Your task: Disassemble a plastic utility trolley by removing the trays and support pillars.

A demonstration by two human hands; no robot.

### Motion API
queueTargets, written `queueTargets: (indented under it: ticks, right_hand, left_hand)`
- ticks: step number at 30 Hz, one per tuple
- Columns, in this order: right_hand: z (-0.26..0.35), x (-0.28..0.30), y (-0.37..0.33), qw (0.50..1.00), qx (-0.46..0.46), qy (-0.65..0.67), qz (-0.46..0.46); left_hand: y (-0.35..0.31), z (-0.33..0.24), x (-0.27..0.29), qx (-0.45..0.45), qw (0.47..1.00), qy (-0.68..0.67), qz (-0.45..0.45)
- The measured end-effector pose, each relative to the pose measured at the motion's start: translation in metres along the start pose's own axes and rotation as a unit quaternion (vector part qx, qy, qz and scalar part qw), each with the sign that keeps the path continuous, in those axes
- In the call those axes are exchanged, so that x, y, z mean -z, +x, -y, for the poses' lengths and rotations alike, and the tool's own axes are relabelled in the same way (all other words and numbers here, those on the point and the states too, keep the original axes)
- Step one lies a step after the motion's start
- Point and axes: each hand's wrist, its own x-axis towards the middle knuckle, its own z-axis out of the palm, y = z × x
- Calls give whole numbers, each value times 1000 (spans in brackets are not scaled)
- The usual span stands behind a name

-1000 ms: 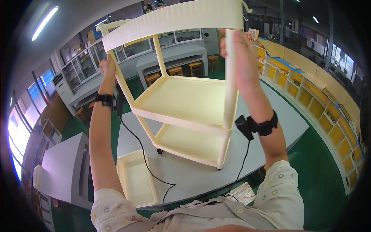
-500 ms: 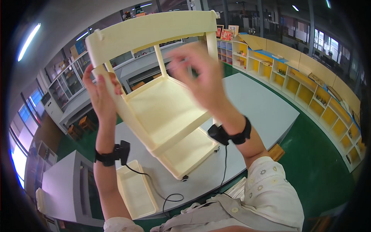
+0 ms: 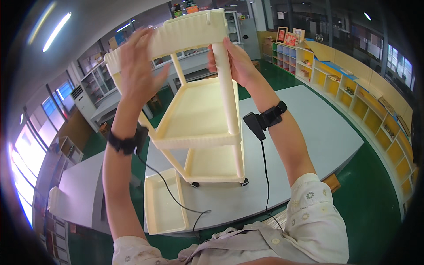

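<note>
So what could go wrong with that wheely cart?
The cream plastic three-tier trolley stands on small black wheels on the grey table, so it might roll or tip. The right hand is around one round cream post, but the left hand is too blurred to tell whether it has a grip. The thin black cord hanging from the black wristband could also snag.

The left hand [image 3: 139,68] is blurred, covering part of the cream trolley [image 3: 194,108]; whether they touch is unclear.
</note>
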Motion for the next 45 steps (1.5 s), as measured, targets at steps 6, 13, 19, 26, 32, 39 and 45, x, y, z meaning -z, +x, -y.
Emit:
queueTargets:
  ticks: [6,13,19,26,32,39,45]
  right_hand:
    - [-11,-23,5,994,25,-24,-105]
    - [-11,-28,7,982,69,-88,-151]
    - [-17,-29,7,988,54,-54,-138]
    - [-21,-34,8,984,87,-81,-130]
    - [-26,-44,13,979,108,-79,-155]
    - [-26,-49,15,975,83,-97,-183]
    - [-25,-58,17,978,68,-52,-189]
  left_hand:
    - [48,-17,-36,-54,997,63,-1]
    - [60,-1,-42,-99,995,13,5]
    - [64,10,-45,-140,990,25,-17]
    - [63,13,-53,-123,991,41,-4]
    - [61,22,-50,-148,988,46,1]
    - [57,23,-48,-127,991,38,1]
    - [77,35,-39,-65,996,63,11]
